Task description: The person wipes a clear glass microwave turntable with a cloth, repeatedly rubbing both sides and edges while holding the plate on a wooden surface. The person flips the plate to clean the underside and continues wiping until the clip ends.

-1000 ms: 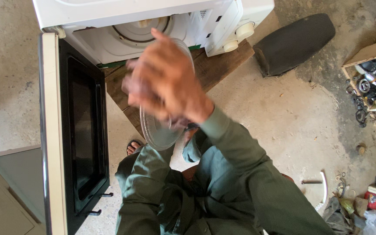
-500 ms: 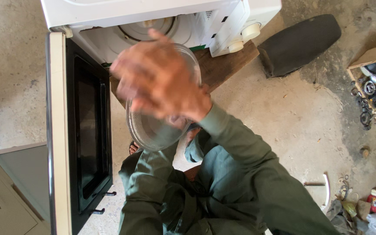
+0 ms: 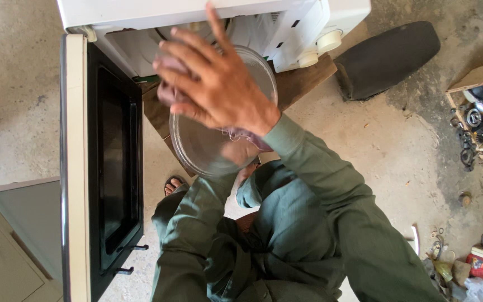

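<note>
Clear round glass turntable plate [image 3: 208, 142] sits tilted above the person's lap, just before the white microwave oven [image 3: 208, 17] with its black-windowed door [image 3: 104, 168] swung wide. Right hand [image 3: 219, 84] lies spread on top, pressing a purplish cloth [image 3: 169, 92] — left hand [image 3: 238, 154] supports it from beneath, grip unclear.
</note>
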